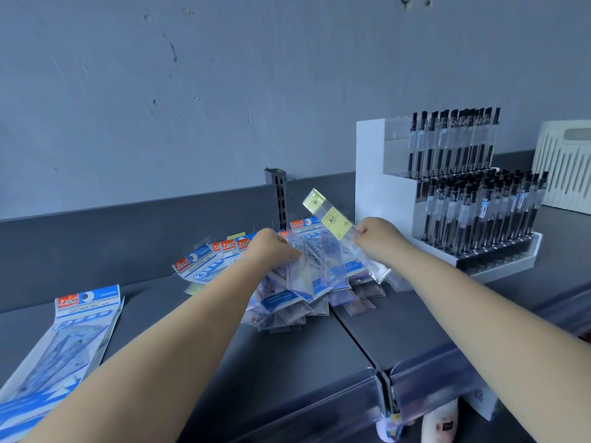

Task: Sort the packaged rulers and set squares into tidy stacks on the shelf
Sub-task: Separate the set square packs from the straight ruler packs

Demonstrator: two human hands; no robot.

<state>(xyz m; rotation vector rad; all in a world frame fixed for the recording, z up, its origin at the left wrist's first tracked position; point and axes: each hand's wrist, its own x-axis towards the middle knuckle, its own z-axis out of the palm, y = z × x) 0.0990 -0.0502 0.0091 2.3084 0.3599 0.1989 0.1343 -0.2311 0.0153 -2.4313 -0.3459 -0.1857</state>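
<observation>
One clear-sleeved ruler (343, 233) with a yellow label stood tilted above the far middle of the shelf (399, 321), pinched by the grip of the right hand (375, 239). Just left of it, the left hand (271, 247) pressed down into the loose heap of packets (307, 282), its fingers curled among them. A neat stack of geometric sets (73, 334) lay well apart at the near left. To the right stood a white pen display (463, 193). The heap looked slippery and fanned out; pulling the ruler free could drag neighbouring packets forward over the shelf's near edge, or topple the spread sideways.
</observation>
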